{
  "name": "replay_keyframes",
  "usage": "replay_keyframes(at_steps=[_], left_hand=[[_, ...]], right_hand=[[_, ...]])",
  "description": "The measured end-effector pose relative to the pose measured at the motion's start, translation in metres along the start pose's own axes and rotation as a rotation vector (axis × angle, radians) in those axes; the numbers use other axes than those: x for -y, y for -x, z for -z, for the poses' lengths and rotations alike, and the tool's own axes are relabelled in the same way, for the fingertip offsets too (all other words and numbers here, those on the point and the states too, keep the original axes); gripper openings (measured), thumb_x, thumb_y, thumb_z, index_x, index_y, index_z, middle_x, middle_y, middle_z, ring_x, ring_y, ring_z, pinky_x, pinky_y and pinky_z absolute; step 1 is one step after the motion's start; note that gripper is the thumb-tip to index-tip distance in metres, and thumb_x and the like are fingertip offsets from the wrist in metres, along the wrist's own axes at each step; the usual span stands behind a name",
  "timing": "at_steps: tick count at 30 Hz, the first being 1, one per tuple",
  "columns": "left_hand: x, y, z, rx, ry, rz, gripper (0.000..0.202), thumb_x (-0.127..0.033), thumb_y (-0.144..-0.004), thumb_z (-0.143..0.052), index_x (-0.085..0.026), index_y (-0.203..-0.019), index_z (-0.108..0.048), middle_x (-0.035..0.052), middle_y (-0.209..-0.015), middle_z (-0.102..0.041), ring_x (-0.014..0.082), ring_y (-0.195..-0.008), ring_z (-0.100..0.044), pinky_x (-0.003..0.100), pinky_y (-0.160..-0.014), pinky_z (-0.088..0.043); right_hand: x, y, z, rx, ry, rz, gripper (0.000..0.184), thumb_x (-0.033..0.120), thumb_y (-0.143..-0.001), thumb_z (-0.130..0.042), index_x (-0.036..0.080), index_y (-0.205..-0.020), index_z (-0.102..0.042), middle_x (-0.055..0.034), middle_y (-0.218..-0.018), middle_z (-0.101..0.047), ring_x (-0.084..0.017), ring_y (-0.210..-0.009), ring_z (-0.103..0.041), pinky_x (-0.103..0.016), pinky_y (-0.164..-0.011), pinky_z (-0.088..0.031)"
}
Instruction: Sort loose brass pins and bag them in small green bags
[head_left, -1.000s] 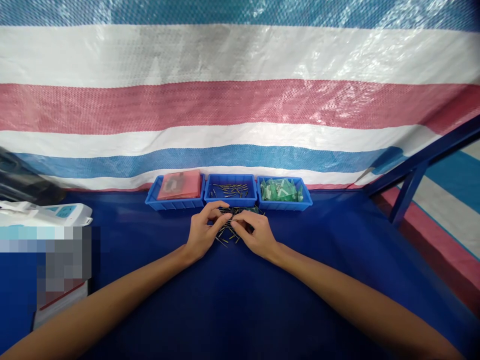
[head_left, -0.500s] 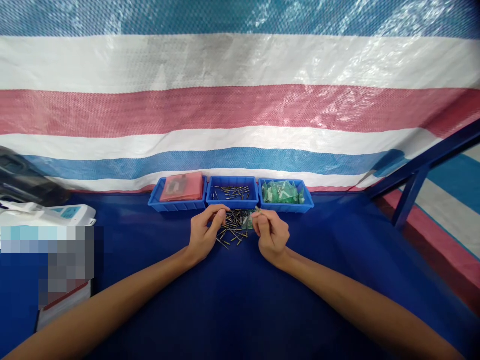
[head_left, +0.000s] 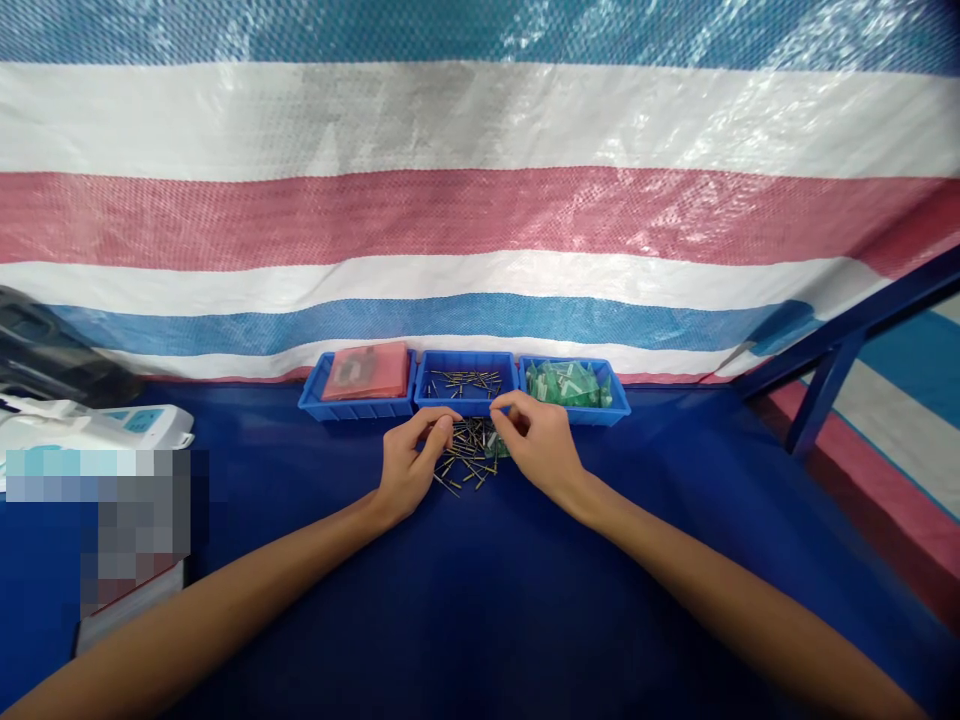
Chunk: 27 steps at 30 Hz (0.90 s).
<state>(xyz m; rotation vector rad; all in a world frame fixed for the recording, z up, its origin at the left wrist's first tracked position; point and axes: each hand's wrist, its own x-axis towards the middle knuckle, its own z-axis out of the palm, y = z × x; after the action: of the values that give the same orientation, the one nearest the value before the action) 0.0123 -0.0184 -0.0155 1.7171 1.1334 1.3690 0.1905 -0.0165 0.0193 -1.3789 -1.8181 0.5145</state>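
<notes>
A loose heap of small metal pins (head_left: 466, 455) lies on the dark blue tabletop between my hands. My left hand (head_left: 409, 463) rests at the heap's left side, fingers curled with the tips pinched over the pins. My right hand (head_left: 536, 440) is at the heap's right side, thumb and forefinger pinched together near the front rim of the middle blue bin (head_left: 466, 378), which holds more pins. What either pinch holds is too small to make out. A small green piece (head_left: 496, 447) lies under my right fingers.
Three blue bins stand in a row at the back: the left bin (head_left: 357, 382) with pinkish bags, the middle one with pins, the right bin (head_left: 573, 386) with green bags. A white device (head_left: 97, 427) sits at the left. A striped tarp hangs behind; a blue frame bar (head_left: 840, 335) at right.
My right hand has moved forward and left from a raised fist to a pinch at the middle bin's front rim. My left hand has stayed at the heap.
</notes>
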Motion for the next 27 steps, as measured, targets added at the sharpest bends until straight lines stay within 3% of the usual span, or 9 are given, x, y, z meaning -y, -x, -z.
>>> replay_keyframes(at_steps=[6,11,15,22,27], left_hand=[[0.001,0.0,-0.001,-0.009,0.026,-0.004,0.021,-0.03,-0.092,-0.048,-0.016,-0.093,-0.064,-0.0017,-0.062,-0.052,0.0063,-0.049,-0.043,0.017,-0.045,-0.033],[0.002,0.0,-0.001,-0.011,0.039,-0.006,0.02,-0.03,-0.092,-0.049,-0.016,-0.093,-0.064,-0.0017,-0.062,-0.052,0.0061,-0.048,-0.042,0.018,-0.044,-0.032],[0.001,0.0,0.0,-0.01,0.026,-0.003,0.021,-0.03,-0.092,-0.049,-0.016,-0.093,-0.064,-0.0016,-0.062,-0.052,0.0062,-0.048,-0.042,0.018,-0.044,-0.033],[0.001,0.0,0.0,-0.01,0.024,0.001,0.021,-0.031,-0.092,-0.049,-0.016,-0.093,-0.064,-0.0015,-0.062,-0.052,0.0058,-0.048,-0.042,0.017,-0.044,-0.033],[0.001,0.0,0.0,-0.011,0.02,0.0,0.022,-0.031,-0.091,-0.049,-0.016,-0.093,-0.064,-0.0014,-0.062,-0.052,0.0062,-0.048,-0.042,0.017,-0.044,-0.033]], right_hand=[[0.001,-0.011,0.021,0.409,0.627,0.059,0.013,0.025,-0.082,-0.057,0.016,-0.085,-0.066,-0.0044,-0.069,-0.063,-0.014,-0.061,-0.054,-0.025,-0.054,-0.029],[0.0,-0.013,0.033,0.551,0.813,0.119,0.017,0.025,-0.084,-0.055,0.014,-0.091,-0.066,-0.0098,-0.078,-0.066,-0.017,-0.064,-0.059,-0.026,-0.053,-0.03],[-0.007,-0.012,0.035,0.602,0.859,0.132,0.017,0.019,-0.081,-0.056,0.013,-0.092,-0.066,-0.0111,-0.082,-0.067,-0.018,-0.065,-0.061,-0.026,-0.053,-0.031],[-0.016,-0.011,0.035,0.593,0.882,0.181,0.018,0.007,-0.073,-0.057,0.011,-0.088,-0.067,-0.0102,-0.07,-0.064,-0.018,-0.059,-0.059,-0.027,-0.049,-0.028],[-0.022,-0.007,0.03,0.546,0.763,0.198,0.021,0.002,-0.068,-0.056,0.011,-0.083,-0.067,-0.0061,-0.061,-0.06,-0.014,-0.051,-0.054,-0.027,-0.05,-0.028]])
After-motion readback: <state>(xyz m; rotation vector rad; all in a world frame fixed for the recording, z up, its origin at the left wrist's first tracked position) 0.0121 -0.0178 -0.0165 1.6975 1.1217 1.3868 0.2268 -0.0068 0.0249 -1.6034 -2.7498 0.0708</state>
